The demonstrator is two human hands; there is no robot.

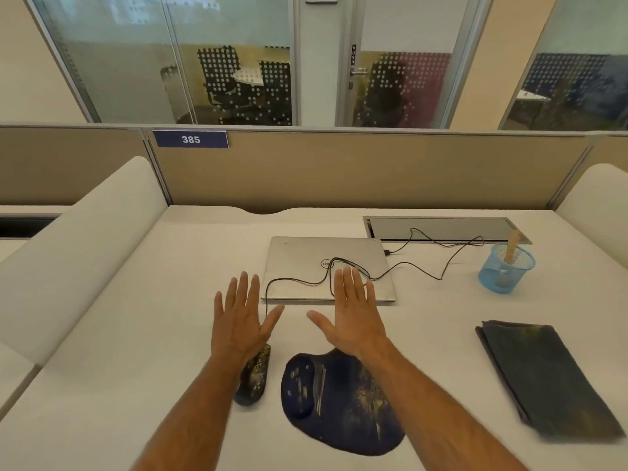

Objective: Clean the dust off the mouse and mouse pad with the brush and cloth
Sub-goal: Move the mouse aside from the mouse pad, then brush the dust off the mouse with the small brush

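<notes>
Room: glass walls and a glass door stand behind a tan divider (pixel 339 164) with a blue sign (pixel 191 139) that says 385.
Desk: the white desk (pixel 119 334) fills the lower part of the view and has soft white side walls on the left and right.
Laptop: a shut silver laptop (pixel 306 260) lies flat in the middle, far side of the hands.
Cable: a thin black cable (pixel 424 266) loops over the laptop lid and runs to the right, toward a dark hatch (pixel 441 228) set in the desk.
Cloth: the dark folded cloth (pixel 543 375) lies flat on the right side, well apart from the hands, with yellowish dust on it.
Mouse pad: the dark blue mouse pad (pixel 333 402) lies near the front edge, partly under the right arm, with dust specks on it.
Cup: a blue mesh cup (pixel 506 268) stands near the right back corner.
Brush: the brush (pixel 513 244) sticks up out of the cup by its wooden handle.
Mouse: the dusty dark mouse (pixel 253 379) sits just left of the mouse pad, partly hidden by the left wrist.
Left hand: the left hand (pixel 239 321) is held flat above the desk, palm down, fingers straight and spread wide, holding nothing.
Right hand: the right hand (pixel 353 317) is flat too, fingers straight and close together, thumb out, holding nothing, with its fingertips over the laptop's near edge.
</notes>
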